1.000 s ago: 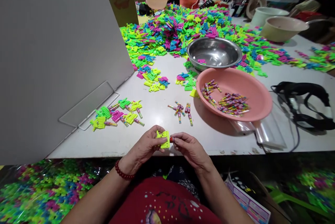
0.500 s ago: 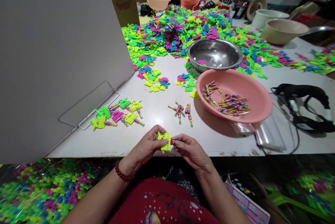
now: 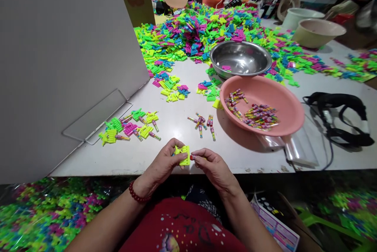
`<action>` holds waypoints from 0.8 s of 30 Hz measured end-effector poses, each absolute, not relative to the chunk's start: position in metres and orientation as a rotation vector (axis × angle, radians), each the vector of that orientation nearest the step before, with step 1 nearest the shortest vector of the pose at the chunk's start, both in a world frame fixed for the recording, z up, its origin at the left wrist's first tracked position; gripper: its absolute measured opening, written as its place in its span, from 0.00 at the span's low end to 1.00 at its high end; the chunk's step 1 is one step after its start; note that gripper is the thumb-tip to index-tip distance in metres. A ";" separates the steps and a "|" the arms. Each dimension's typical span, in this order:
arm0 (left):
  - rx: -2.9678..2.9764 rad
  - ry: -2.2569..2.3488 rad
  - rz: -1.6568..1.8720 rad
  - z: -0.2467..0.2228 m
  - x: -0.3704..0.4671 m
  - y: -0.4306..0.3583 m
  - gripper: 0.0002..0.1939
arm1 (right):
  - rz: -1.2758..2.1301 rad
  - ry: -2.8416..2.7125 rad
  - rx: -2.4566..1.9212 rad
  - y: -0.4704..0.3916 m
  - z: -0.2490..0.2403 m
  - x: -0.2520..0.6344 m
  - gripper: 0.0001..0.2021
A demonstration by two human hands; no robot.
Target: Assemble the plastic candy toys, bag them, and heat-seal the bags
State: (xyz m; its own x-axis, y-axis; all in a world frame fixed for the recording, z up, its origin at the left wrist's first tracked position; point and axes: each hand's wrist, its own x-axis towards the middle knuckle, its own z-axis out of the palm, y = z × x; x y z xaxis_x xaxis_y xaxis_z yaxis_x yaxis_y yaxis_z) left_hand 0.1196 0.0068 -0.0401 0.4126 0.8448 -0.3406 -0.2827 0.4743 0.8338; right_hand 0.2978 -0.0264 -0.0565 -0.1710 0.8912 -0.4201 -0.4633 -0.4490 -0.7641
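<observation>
My left hand (image 3: 165,163) grips a yellow plastic toy piece (image 3: 183,155) at the table's front edge. My right hand (image 3: 212,166) pinches a small candy tube (image 3: 193,157) whose red end touches the piece's right side. Several loose candy tubes (image 3: 203,122) lie just beyond my hands. To the left sits a cluster of finished pieces with tubes (image 3: 131,128). A pink basin (image 3: 290,108) holding more candy tubes stands to the right.
A steel bowl (image 3: 240,59) sits behind the pink basin, before a big heap of coloured plastic pieces (image 3: 200,32). A grey board (image 3: 64,55) stands at left. A black strap device (image 3: 341,118) and clear bags (image 3: 297,148) lie right. Bowls (image 3: 318,31) stand far back.
My hands stay together on the yellow piece and tube, with only slight shifts. The camera view has drifted a little.
</observation>
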 end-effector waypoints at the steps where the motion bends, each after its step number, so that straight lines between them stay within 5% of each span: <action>1: 0.779 0.854 0.804 -0.040 0.120 0.006 0.19 | 1.789 -0.584 -1.077 -0.027 -0.056 0.297 0.16; 24: 1.074 0.992 0.688 -0.030 0.128 -0.003 0.16 | 1.680 -0.772 -1.122 -0.034 -0.055 0.299 0.14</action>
